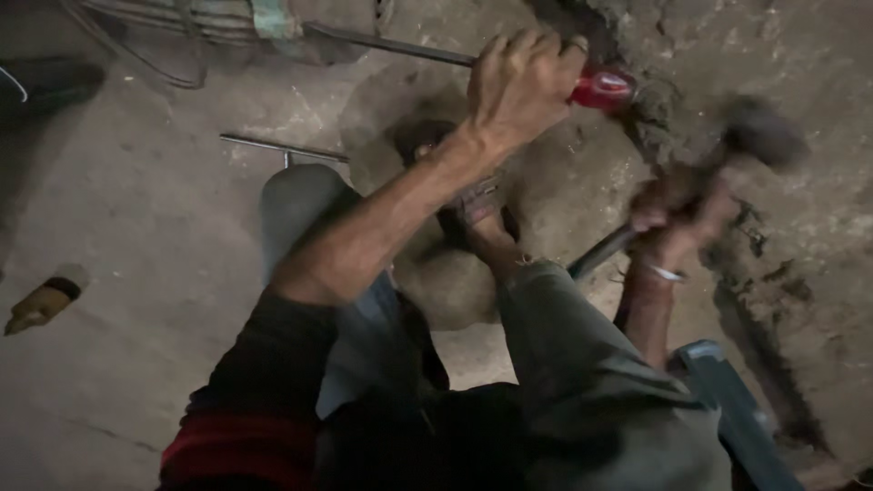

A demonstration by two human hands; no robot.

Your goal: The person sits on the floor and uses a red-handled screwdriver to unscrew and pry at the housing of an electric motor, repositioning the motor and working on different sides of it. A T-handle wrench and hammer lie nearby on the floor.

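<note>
Gripping a red-handled chisel (602, 89) w/ the left hand (520, 86), fingers clenched round its shaft, tip aimed at the broken edge of the concrete floor (136, 227) near the top-right corner. The right hand (677, 214) is wrapped tight on a hammer (759, 135), head blurring mid-swing just right of the chisel. Judging by this: keeping the chisel steady, knuckles clear of the red end, striking square, feet back from the hole (427, 141).
</note>
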